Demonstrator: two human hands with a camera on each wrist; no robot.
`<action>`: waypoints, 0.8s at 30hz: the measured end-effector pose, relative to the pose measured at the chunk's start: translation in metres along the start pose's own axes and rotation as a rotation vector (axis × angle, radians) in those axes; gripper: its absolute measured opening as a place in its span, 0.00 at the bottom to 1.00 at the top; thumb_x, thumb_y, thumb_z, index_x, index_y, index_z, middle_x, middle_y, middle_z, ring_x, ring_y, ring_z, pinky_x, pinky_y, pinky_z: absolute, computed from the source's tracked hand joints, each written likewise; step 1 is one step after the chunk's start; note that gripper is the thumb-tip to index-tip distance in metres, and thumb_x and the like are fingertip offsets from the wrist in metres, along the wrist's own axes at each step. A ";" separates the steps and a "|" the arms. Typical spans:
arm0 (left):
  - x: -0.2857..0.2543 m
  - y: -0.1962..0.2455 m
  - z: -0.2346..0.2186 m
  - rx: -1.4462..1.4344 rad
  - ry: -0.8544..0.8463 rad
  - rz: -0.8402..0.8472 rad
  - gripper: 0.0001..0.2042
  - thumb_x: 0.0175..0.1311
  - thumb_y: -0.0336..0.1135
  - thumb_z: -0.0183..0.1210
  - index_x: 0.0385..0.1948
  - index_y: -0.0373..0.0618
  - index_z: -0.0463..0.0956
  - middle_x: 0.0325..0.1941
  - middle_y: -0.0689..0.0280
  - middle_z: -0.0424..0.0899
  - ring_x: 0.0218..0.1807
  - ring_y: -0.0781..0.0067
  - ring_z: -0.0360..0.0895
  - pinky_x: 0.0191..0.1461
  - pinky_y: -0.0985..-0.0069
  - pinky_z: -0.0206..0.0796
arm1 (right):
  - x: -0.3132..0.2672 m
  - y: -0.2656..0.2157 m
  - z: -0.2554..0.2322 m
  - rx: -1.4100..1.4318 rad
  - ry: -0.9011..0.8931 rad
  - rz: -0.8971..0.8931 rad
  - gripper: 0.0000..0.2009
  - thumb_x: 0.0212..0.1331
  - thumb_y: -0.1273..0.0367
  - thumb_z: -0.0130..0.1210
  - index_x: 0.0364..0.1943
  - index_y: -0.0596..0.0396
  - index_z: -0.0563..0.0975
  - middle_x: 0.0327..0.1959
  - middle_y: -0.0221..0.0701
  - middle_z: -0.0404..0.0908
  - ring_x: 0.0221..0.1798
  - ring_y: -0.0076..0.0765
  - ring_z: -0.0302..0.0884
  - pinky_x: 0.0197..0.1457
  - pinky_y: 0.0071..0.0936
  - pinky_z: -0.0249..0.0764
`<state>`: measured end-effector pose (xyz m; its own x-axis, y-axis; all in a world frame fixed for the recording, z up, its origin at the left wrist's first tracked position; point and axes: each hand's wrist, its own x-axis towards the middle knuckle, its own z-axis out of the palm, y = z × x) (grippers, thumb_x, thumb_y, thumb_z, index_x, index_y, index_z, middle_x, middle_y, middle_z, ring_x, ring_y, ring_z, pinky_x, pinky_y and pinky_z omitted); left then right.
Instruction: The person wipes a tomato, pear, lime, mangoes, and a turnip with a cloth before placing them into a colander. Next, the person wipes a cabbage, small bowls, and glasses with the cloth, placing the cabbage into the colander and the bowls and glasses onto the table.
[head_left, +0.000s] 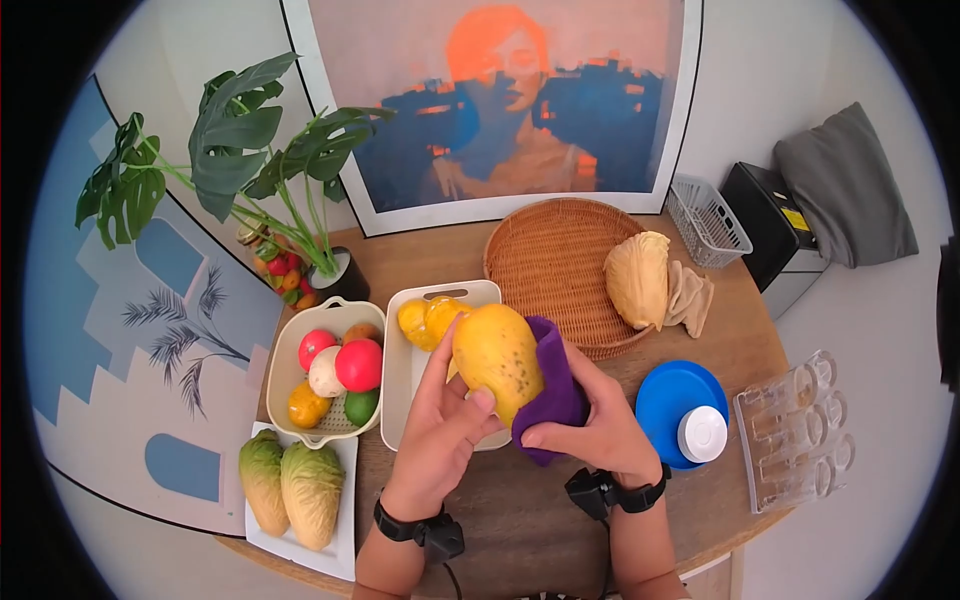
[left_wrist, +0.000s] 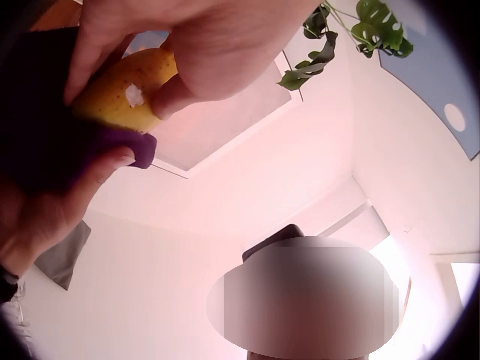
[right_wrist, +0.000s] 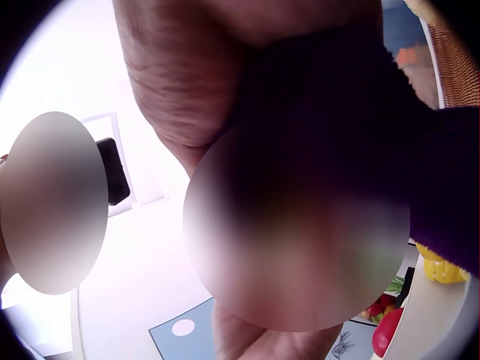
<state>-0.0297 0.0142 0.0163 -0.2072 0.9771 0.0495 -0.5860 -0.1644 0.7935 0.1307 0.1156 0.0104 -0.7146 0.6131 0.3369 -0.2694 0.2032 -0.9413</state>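
Observation:
A yellow fruit with dark specks is held up over the table by my left hand, thumb in front and fingers behind it. My right hand grips a purple cloth against the fruit's right side. In the left wrist view the yellow fruit shows a pale patch, between the left hand and the purple cloth. The right wrist view is mostly filled by the dark purple cloth and the right hand; the fruit cannot be made out there.
At left stand a basket of produce, a white tray with yellow items and a plate with two cabbages. Behind is a wicker tray with a pale cabbage. At right are a blue plate and a glass rack.

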 end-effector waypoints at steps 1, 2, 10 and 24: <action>0.000 0.001 0.000 -0.062 0.024 0.005 0.38 0.68 0.26 0.56 0.75 0.51 0.40 0.70 0.52 0.61 0.68 0.58 0.67 0.64 0.60 0.69 | 0.000 0.001 0.001 0.000 0.000 0.000 0.42 0.46 0.66 0.73 0.67 0.61 0.64 0.62 0.38 0.70 0.64 0.33 0.67 0.68 0.31 0.62; 0.000 0.000 0.000 -0.063 0.024 0.006 0.38 0.68 0.26 0.56 0.75 0.51 0.40 0.70 0.52 0.61 0.68 0.58 0.67 0.64 0.60 0.69 | 0.001 0.003 0.001 -0.062 0.001 -0.033 0.42 0.45 0.67 0.73 0.67 0.61 0.64 0.62 0.39 0.70 0.64 0.34 0.67 0.68 0.31 0.62; -0.003 -0.004 0.001 0.101 -0.086 0.028 0.40 0.65 0.23 0.57 0.75 0.48 0.40 0.72 0.55 0.59 0.68 0.62 0.66 0.65 0.66 0.68 | -0.002 0.006 0.006 0.064 0.186 -0.005 0.38 0.47 0.68 0.72 0.64 0.61 0.67 0.58 0.36 0.72 0.60 0.30 0.69 0.64 0.29 0.65; -0.004 -0.006 0.001 0.981 -0.382 0.090 0.40 0.62 0.24 0.61 0.75 0.50 0.47 0.72 0.58 0.59 0.70 0.64 0.63 0.69 0.67 0.63 | -0.003 0.004 -0.012 0.171 0.221 0.213 0.17 0.65 0.63 0.58 0.50 0.62 0.77 0.40 0.26 0.81 0.43 0.18 0.75 0.47 0.20 0.73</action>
<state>-0.0244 0.0110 0.0124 0.1421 0.9724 0.1852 0.3444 -0.2240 0.9117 0.1395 0.1235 0.0053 -0.6147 0.7820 0.1030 -0.2464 -0.0663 -0.9669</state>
